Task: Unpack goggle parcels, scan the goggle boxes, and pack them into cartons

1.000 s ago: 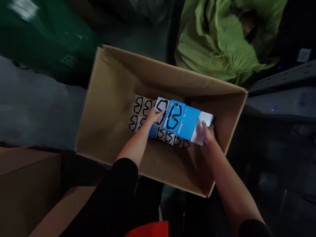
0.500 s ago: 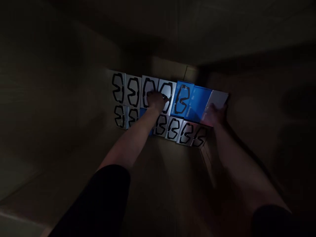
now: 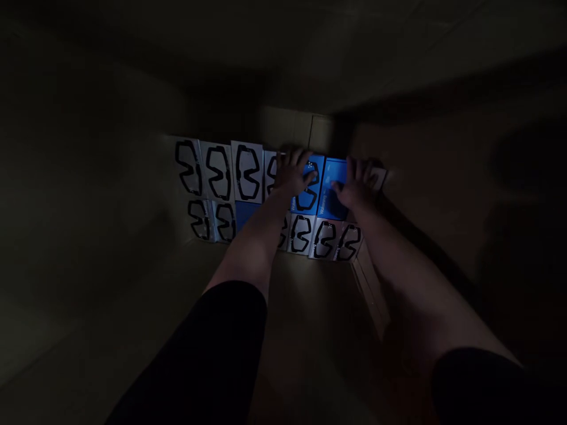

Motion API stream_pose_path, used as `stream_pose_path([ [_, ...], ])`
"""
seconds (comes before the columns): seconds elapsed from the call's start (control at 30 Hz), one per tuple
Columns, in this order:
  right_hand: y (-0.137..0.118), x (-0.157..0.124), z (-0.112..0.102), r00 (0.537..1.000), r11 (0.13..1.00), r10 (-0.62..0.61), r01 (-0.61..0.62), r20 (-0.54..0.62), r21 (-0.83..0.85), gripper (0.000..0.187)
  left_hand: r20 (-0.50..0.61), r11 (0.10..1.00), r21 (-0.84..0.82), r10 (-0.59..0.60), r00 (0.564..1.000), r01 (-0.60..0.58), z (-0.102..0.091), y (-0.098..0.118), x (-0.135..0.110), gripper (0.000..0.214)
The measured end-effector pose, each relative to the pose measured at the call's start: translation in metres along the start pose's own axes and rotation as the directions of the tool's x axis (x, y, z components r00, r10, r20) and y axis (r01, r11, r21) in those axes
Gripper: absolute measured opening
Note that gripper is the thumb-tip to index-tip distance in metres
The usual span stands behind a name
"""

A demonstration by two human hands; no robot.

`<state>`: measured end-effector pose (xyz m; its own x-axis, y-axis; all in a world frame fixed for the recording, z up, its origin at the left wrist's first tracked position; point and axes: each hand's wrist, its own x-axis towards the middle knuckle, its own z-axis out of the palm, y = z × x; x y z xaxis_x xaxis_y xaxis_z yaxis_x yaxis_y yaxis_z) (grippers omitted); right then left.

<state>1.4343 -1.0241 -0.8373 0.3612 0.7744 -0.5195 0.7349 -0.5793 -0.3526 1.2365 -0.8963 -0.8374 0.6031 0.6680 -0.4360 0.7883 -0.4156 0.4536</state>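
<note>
Two rows of flat retail boxes lie inside a cardboard carton, each printed with a black outline of safety glasses. White boxes (image 3: 217,171) fill the left of the far row, and blue boxes (image 3: 334,189) stand to the right of them. My left hand (image 3: 292,174) rests flat, fingers apart, over a white box and a blue one. My right hand (image 3: 357,186) presses on the blue box with spread fingers. A pale box (image 3: 377,177) shows past those fingers. Neither hand grips anything. A near row of boxes (image 3: 325,239) runs below my hands.
The carton's cardboard wall (image 3: 292,127) stands close behind the boxes, with a seam at its back. Its dim floor (image 3: 310,330) lies under my forearms. Black sleeves (image 3: 190,354) cover my upper arms. The view beyond the carton is out of sight.
The view has sunk into the carton and darkened. My right hand has let go of the pale box edge and moved left onto the blue box. My left hand has shifted right.
</note>
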Motion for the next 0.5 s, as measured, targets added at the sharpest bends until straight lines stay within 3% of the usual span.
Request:
stream_pose_path([
  [0.07,0.005,0.004,0.0,0.996,1.0,0.021,-0.021,0.087,0.009,0.096,0.021,1.0,0.0,-0.008,1.0,0.008,-0.002,0.0,-0.009,0.079],
  [0.13,0.006,0.003,-0.006,0.99,0.998,0.039,-0.046,0.132,0.051,0.09,0.016,1.0,-0.007,-0.027,1.0,0.027,-0.014,-0.004,-0.027,0.083],
  [0.23,-0.002,-0.018,-0.013,0.988,0.992,0.075,-0.088,0.139,0.09,0.079,-0.03,0.986,0.016,-0.167,0.985,0.168,-0.043,-0.024,-0.082,0.082],
  [0.4,-0.017,-0.112,0.009,0.973,0.954,0.109,-0.159,0.203,0.253,0.085,0.098,0.873,0.102,-0.486,0.868,0.477,-0.089,-0.068,-0.201,0.084],
  [0.5,-0.017,-0.178,0.038,0.938,0.878,0.082,-0.228,0.336,0.421,0.072,0.173,0.853,0.058,-0.521,0.836,0.519,-0.092,-0.077,-0.238,0.08],
])
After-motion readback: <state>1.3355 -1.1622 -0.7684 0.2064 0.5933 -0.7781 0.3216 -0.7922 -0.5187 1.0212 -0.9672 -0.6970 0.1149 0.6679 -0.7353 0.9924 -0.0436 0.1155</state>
